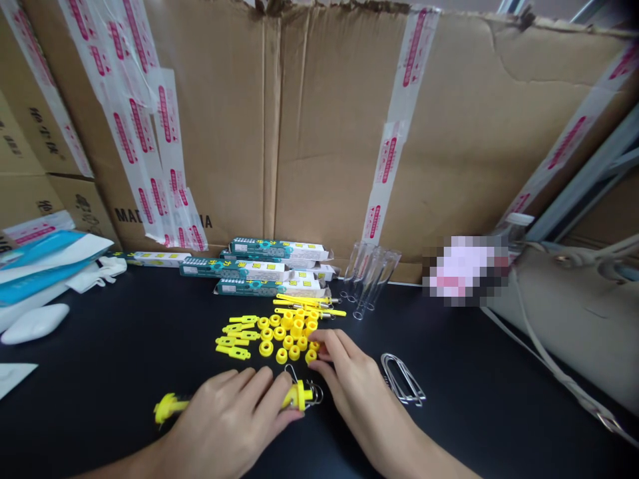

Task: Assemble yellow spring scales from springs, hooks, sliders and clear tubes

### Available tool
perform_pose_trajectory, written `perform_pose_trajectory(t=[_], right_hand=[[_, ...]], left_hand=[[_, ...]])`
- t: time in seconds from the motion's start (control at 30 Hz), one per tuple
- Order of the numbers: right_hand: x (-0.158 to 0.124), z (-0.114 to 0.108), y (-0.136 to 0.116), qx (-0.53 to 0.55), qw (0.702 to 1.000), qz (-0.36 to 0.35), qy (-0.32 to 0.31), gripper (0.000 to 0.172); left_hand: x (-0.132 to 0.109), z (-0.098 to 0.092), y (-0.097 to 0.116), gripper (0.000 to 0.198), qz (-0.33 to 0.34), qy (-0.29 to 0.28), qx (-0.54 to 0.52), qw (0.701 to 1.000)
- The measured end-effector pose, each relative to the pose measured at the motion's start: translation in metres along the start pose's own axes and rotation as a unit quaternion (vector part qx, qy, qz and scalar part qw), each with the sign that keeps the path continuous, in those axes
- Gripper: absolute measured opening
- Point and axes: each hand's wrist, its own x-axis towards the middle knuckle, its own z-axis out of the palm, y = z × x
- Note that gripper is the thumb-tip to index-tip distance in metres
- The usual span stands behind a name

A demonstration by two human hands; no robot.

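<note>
You're working at a black tabletop (464,426) set against a cardboard wall (339,120) sealed with printed tape, with a beige bag (564,313) on your right and blue-and-white packets (40,266) on your left. Printed boxes (279,249) sit along the back, and clear glass tubes (369,279) lie just beside them. Nearer you, most of the parts are still loose: long yellow rods (309,307), flat yellow strips (232,342), and a spread of yellow rings (284,336), with a bundle of wire loops (403,379) off to the right. Only one yellow plastic piece (298,397) appears assembled, judging by the metal clips (314,394) at its end; everything else looks unjoined. Your left hand (224,426) is closed firmly around that piece near the table's front, with its ends showing on either side of your grip. Your right hand (349,386) is just beside it, its fingers (324,342) narrowly curled at the near edge of the rings. You can't tell from this view whether they hold one.
</note>
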Motion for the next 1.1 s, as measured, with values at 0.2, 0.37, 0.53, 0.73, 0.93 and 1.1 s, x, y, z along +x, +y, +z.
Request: perform_pose_trajectory(t=[0.2, 0.37, 0.53, 0.73, 0.93, 1.1], right_hand=[[0.003, 0.006, 0.006, 0.053, 0.998, 0.028, 0.006, 0.039], [0.004, 0.003, -0.001, 0.063, 0.998, 0.025, -0.006, 0.028], [0.004, 0.002, -0.003, 0.011, 1.0, -0.021, 0.009, 0.023], [0.005, -0.003, -0.007, -0.008, 0.999, -0.024, 0.044, 0.017], [-0.006, -0.016, -0.019, 0.092, 0.994, -0.054, 0.014, 0.013], [-0.01, -0.011, -0.026, 0.172, 0.983, 0.022, -0.054, 0.02]], left_hand=[[0.0, 0.0, 0.001, 0.033, 0.0, -0.003, -0.001, 1.0], [0.001, -0.002, 0.0, 0.034, 0.006, -0.005, -0.005, 1.0], [0.0, -0.001, 0.0, 0.033, 0.001, -0.006, -0.008, 1.0], [-0.001, 0.001, 0.001, 0.028, -0.005, 0.031, 0.01, 0.999], [0.001, -0.002, -0.001, 0.032, -0.013, 0.037, 0.018, 0.999], [-0.002, 0.0, -0.001, 0.034, 0.001, 0.046, 0.016, 0.999]])
